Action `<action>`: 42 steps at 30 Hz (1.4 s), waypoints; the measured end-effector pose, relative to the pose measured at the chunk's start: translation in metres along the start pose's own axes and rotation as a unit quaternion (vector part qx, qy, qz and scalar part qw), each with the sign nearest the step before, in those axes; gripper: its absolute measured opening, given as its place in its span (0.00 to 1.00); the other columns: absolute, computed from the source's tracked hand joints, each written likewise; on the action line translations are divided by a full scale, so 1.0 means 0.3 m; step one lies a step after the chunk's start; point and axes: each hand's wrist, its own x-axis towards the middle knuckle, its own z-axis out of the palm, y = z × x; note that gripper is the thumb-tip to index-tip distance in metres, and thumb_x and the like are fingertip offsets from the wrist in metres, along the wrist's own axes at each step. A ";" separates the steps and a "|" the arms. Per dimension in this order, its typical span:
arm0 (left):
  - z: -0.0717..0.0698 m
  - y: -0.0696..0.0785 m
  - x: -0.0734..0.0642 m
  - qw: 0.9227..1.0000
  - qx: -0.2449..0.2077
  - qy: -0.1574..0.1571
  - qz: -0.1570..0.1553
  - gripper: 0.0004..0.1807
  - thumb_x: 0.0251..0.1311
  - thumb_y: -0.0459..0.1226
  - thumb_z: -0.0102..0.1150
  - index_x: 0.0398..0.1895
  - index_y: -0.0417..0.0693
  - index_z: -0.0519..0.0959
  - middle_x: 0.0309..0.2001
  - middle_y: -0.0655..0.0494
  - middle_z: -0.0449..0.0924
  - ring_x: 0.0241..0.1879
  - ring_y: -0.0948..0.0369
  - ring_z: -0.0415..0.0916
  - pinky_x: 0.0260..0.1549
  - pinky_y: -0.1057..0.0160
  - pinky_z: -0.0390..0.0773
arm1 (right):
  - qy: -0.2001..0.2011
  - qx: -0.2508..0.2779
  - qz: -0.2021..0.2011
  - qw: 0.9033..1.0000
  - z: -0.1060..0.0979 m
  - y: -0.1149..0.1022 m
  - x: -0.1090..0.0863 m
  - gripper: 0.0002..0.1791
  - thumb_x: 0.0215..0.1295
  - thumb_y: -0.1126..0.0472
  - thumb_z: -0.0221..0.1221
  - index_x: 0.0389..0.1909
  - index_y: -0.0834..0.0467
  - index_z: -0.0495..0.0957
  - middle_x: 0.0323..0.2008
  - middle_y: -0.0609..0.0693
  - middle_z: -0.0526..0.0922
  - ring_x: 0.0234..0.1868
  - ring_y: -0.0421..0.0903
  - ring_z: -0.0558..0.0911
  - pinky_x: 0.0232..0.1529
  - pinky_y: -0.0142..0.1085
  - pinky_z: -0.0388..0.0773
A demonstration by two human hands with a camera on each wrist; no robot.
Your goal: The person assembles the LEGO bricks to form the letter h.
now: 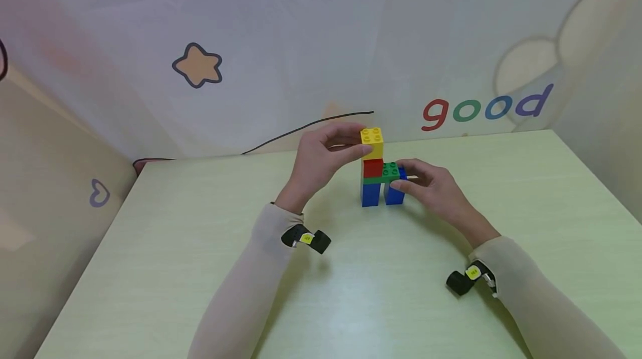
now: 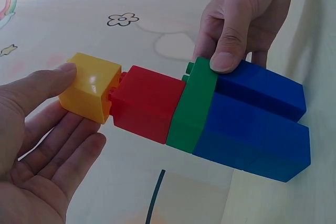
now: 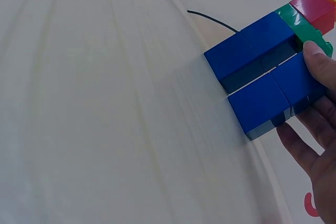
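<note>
A yellow toy building brick (image 1: 376, 152) is pinched between the thumb and fingers of my left hand (image 1: 317, 159). It sits directly over a red brick (image 1: 373, 169); red studs show in the gap between them in the left wrist view (image 2: 94, 82). Under the red brick, a long green brick (image 2: 193, 109) bridges two columns of blue bricks (image 1: 370, 195). My right hand (image 1: 435, 187) grips the structure at its right side, thumb on the edge where the green brick meets the right blue column (image 3: 261, 98). Some right fingers are hidden behind that column.
The structure stands on a pale table (image 1: 175, 270) toward its back edge. Behind rises a printed cloth wall (image 1: 301, 58) with a star (image 1: 198, 66) and coloured letters. Each sleeve carries a black wrist camera (image 1: 307, 238).
</note>
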 end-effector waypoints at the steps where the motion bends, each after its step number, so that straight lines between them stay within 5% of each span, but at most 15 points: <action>1: 0.000 0.000 -0.001 1.000 0.000 0.000 -0.002 0.18 0.68 0.35 0.73 0.60 0.44 0.86 0.52 0.54 0.89 0.50 0.58 0.87 0.50 0.60 0.86 | 0.000 -0.001 0.000 1.000 0.000 0.000 0.000 0.28 0.76 0.57 0.66 0.72 0.60 0.75 0.64 0.59 0.81 0.66 0.58 0.80 0.66 0.52 0.77; 42: 0.015 -0.040 -0.009 0.999 0.030 0.000 0.031 0.20 0.66 0.33 0.74 0.59 0.40 0.85 0.49 0.50 0.90 0.47 0.60 0.87 0.50 0.64 0.85 | 0.006 -0.012 0.005 1.000 0.006 0.002 -0.002 0.30 0.76 0.55 0.66 0.74 0.59 0.73 0.64 0.61 0.81 0.66 0.59 0.80 0.66 0.49 0.78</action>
